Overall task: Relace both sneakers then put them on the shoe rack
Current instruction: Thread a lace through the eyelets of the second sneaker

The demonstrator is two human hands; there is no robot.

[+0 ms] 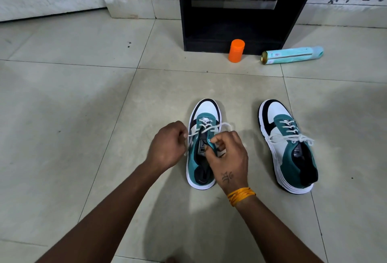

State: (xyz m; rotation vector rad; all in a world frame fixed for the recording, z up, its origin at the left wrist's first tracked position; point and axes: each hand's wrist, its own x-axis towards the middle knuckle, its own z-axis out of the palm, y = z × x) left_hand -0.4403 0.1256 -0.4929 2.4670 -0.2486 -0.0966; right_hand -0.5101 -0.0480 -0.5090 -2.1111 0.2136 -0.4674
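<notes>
We are pinching the lace (211, 128) with our left hand (167, 145), right hand (227, 153) gripping the left sneaker's (202, 170) eyelet edge; open tiled floor (83, 116) is lying leftward.

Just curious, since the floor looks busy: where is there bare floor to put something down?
Bare tile lies left of the left sneaker, and in the strip between it and the right sneaker. It is crowded before the black rack, where the orange bottle and the lying can sit.
</notes>
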